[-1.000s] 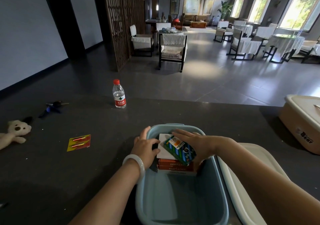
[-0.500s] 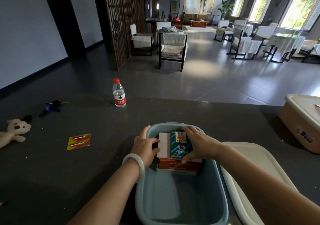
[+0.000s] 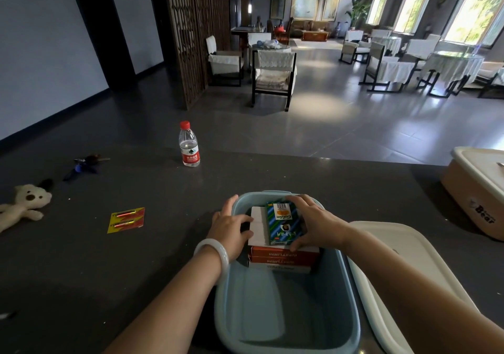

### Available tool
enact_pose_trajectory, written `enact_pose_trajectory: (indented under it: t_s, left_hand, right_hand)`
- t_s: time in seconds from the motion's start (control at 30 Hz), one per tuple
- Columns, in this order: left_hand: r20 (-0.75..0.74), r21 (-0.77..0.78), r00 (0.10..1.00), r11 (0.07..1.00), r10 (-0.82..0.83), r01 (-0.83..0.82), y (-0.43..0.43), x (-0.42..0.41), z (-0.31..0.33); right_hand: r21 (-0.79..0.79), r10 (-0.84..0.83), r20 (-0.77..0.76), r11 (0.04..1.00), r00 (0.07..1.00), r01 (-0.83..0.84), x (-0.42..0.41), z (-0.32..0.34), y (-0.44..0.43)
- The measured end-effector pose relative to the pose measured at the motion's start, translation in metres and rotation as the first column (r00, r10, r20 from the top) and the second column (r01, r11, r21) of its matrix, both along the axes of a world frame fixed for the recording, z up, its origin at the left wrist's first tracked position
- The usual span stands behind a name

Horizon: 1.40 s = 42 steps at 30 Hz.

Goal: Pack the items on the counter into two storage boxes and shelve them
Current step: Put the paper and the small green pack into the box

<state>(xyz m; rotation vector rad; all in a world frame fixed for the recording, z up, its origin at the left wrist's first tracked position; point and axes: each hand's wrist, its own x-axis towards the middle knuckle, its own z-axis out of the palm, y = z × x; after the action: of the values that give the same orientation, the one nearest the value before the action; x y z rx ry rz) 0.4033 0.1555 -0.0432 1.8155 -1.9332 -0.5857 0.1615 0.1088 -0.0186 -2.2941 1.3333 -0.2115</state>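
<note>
A light blue storage box [image 3: 283, 323] stands open on the dark counter in front of me. Inside it at the far end lies a stack of orange and white cartons [image 3: 283, 256] with a white top. A green and blue striped carton [image 3: 282, 222] lies flat on the stack. My right hand [image 3: 313, 221] curls round that carton's right side and far end. My left hand [image 3: 231, 226] rests on the box's left rim, its fingers touching the white carton's left edge.
The box's cream lid [image 3: 403, 277] lies to its right. A tan lidded box [image 3: 480, 190] stands at far right. A water bottle [image 3: 189, 145], keys [image 3: 87, 162], a plush dog [image 3: 24, 203] and a yellow card pack [image 3: 126, 219] lie to the left.
My right hand has turned the striped carton from tilted to straight and laid it flat on the stack. My left hand stayed at the box's rim.
</note>
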Motion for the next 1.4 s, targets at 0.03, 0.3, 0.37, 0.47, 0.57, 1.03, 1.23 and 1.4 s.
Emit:
enact_pose_trajectory:
  t_s: [0.03, 0.3, 0.37, 0.47, 0.57, 1.03, 1.23, 1.4]
  left_hand:
    - [0.001, 0.002, 1.0, 1.0, 0.0, 0.0, 0.0, 0.0, 0.0]
    - [0.008, 0.008, 1.0, 1.0, -0.001, 0.001, 0.001, 0.001, 0.002]
    - [0.011, 0.011, 1.0, 1.0, -0.004, 0.004, 0.001, 0.001, 0.002]
    - [0.014, 0.01, 1.0, 1.0, -0.006, 0.006, 0.001, 0.001, 0.002]
    - [0.021, 0.007, 1.0, 1.0, -0.005, 0.005, 0.001, 0.001, 0.001]
    - [-0.002, 0.008, 1.0, 1.0, -0.016, 0.016, 0.0, 0.002, -0.001]
    - [-0.079, -0.005, 0.997, 1.0, 0.006, -0.006, -0.001, 0.004, -0.002]
    - [-0.201, -0.022, 0.972, 0.991, 0.125, -0.132, 0.008, 0.011, 0.002]
  right_hand:
    - [-0.004, -0.003, -0.003, 1.0, 1.0, 0.003, 0.0, -0.001, 0.0]
    - [-0.029, 0.012, -0.044, 0.999, 0.999, -0.013, 0.0, -0.003, 0.0]
    - [-0.037, 0.015, -0.051, 0.999, 0.999, -0.017, 0.0, -0.004, 0.0]
    - [-0.045, 0.014, -0.064, 0.999, 0.998, -0.017, 0.0, -0.004, 0.0]
    - [-0.044, 0.015, -0.073, 0.999, 0.997, -0.019, 0.0, -0.004, 0.0]
    - [-0.034, 0.029, -0.071, 0.999, 0.997, -0.031, -0.003, 0.002, 0.003]
    - [-0.068, -0.033, -0.053, 0.997, 0.998, 0.029, 0.0, 0.014, -0.003]
    - [-0.092, -0.021, -0.014, 0.996, 1.0, 0.02, 0.017, 0.03, -0.008]
